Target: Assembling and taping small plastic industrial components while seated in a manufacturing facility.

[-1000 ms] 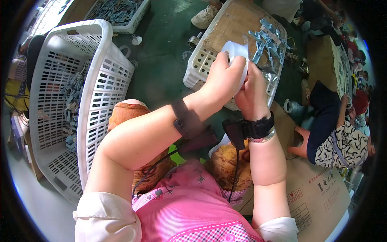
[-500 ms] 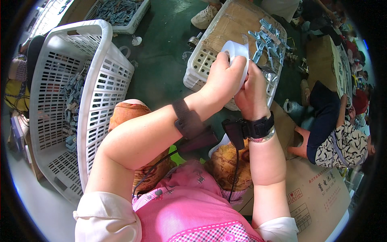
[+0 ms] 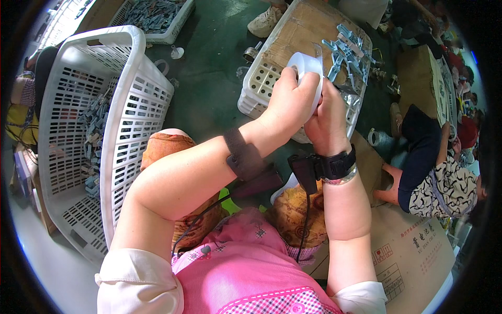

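In front of me my left hand (image 3: 288, 102) is closed around a whitish roll of clear tape (image 3: 308, 62), with its thumb at the roll's near edge. My right hand (image 3: 328, 125) is closed just beside the roll, its fingers curled against the roll's lower right side. What those fingers pinch is hidden. Both hands are above a cardboard-topped white crate (image 3: 260, 78). Several light blue plastic clips (image 3: 348, 55) lie in a pile on the cardboard (image 3: 295, 29), just beyond my right hand.
A tall white slatted basket (image 3: 125, 99) with grey-blue clips (image 3: 95, 125) stands to my left. Farther back is another white basket (image 3: 166, 36) full of clips. A person in patterned clothing (image 3: 442, 188) sits at right, near a flattened cardboard box (image 3: 413, 251).
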A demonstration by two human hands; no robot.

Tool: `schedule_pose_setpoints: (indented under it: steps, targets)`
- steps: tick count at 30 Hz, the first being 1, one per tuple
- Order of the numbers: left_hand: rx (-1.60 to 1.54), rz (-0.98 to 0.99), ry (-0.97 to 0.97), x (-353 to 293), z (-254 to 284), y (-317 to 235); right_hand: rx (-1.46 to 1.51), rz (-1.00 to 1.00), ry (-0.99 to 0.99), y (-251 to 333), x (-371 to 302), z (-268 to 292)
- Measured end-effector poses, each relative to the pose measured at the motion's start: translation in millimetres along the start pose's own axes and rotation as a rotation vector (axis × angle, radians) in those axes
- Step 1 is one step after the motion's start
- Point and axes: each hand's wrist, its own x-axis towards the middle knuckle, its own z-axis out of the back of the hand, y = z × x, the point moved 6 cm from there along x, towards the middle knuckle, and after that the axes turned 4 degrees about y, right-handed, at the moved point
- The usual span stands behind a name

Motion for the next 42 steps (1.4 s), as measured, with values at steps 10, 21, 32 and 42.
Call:
schedule_pose_setpoints:
  steps: [10,21,32,42]
  targets:
    - [-0.034,-0.085,0.06,-2.4,3.5,-0.4,0.992,-0.543,-0.158,-13.5,-2.7,-17.2]
    - [0.068,-0.186,0.122,-5.3,-0.3,14.2,1.074,-0.534,-0.224,-17.1,-19.2,-13.3]
    - [0.132,-0.109,0.111,-27.9,5.6,29.2,0.851,-0.485,-0.209,-26.0,-46.7,-15.1]
    - [-0.104,-0.2,0.204,-34.0,12.6,-11.2,0.553,-0.207,-0.345,-44.7,-51.6,43.8]
